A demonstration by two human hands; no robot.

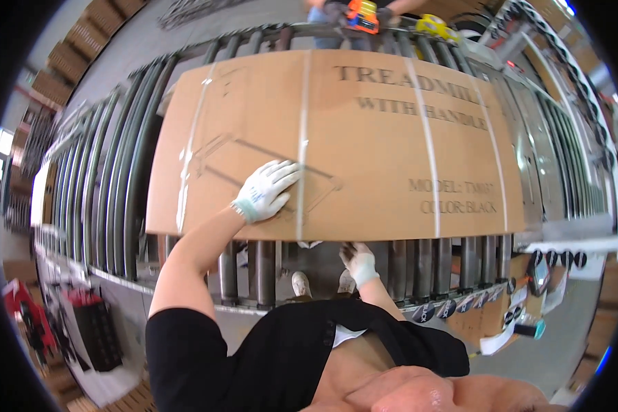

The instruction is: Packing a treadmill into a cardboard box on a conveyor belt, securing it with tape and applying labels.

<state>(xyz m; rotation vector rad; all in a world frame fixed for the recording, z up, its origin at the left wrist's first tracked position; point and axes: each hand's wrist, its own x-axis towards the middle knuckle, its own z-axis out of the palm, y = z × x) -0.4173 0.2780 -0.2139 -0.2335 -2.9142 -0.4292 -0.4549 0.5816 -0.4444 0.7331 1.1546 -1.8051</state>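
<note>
A large brown cardboard carton (364,151) lies flat on the roller conveyor (110,185) in front of me, with several white straps around it. My left hand (266,191), in a white glove, rests on the carton's top, fingers stretched toward one strap (303,137). Lower down, my right hand (358,262), also gloved, is at the carton's near edge above a gap between the rollers. Its fingers are loosely bent, with thumb and fingers apart and nothing visible in them; whether they touch the carton I cannot tell.
Across the conveyor, another person's dark-gloved hands (336,12) are at an orange tool (362,16). A yellow tool (436,27) sits to its right. Stacked cartons (69,62) stand far left. Red and black equipment (89,323) is at lower left, a teal-ended cylinder (530,328) at lower right.
</note>
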